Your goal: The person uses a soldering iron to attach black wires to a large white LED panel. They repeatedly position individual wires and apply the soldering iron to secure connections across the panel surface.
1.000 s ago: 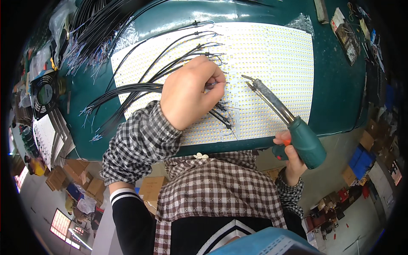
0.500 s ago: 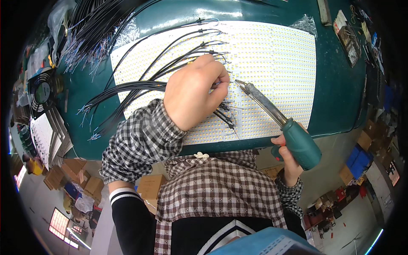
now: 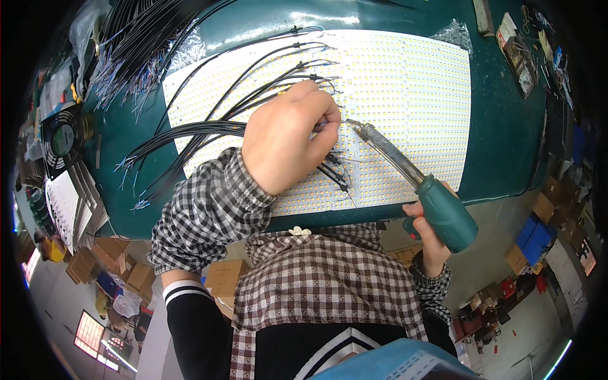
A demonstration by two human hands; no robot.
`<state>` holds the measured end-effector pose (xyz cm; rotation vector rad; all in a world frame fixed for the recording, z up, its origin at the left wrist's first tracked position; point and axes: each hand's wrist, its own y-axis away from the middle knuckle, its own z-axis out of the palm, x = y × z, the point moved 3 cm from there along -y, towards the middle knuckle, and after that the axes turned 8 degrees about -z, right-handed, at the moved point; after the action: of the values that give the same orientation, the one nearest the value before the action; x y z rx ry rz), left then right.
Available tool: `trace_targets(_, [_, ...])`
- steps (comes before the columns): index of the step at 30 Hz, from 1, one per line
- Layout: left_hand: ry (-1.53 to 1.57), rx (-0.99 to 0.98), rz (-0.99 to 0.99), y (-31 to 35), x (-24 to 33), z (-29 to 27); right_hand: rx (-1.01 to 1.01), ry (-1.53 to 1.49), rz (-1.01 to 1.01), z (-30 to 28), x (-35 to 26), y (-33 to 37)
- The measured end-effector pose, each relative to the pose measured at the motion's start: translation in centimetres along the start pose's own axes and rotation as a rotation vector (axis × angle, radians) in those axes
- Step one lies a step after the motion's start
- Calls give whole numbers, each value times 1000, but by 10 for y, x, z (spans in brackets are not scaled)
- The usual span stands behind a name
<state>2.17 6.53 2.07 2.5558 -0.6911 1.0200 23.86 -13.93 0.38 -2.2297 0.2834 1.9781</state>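
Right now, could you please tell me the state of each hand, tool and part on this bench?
Left hand: fingers curled, pinching a wire end down on the LED panel.
Right hand: closed around the soldering iron's green handle.
Soldering iron: held slanted, tip at the panel beside the left fingertips.
LED panel: lying flat on the green bench.
Black wires: fanned across the panel, ends on it.
Fan: whether it is spinning cannot be told.

The iron point(image 3: 405, 171) has a teal handle and a grey metal shaft. The panel point(image 3: 411, 95) is white, dotted with rows of yellow specks. Black wires point(image 3: 209, 130) cross it from the left. The table point(image 3: 506, 126) is dark green. The sleeve point(image 3: 202, 212) is black-and-white check.
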Motion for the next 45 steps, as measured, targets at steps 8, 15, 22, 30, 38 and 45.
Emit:
trace_targets(8, [3,-1,-5,-1,-2,0,62,-49,80,4,-1,0])
trace_targets(15, [-3,-2,-1,-1,-1,-1,12,115,22,-3,-1,1])
trace_targets(22, [-10,-28,-40,2,2,-1,109,-39,124,0,-6,2])
trace_targets(30, [-254,2,187,42,18,-18,183,-88,94,2,-2,-2])
trace_targets(38, [-449,-15,226,21,17,-24,105,56,-65,-2,2,-5])
trace_targets(45, [-588,-43,327,21,20,-24,134,28,-53,0,1,-1])
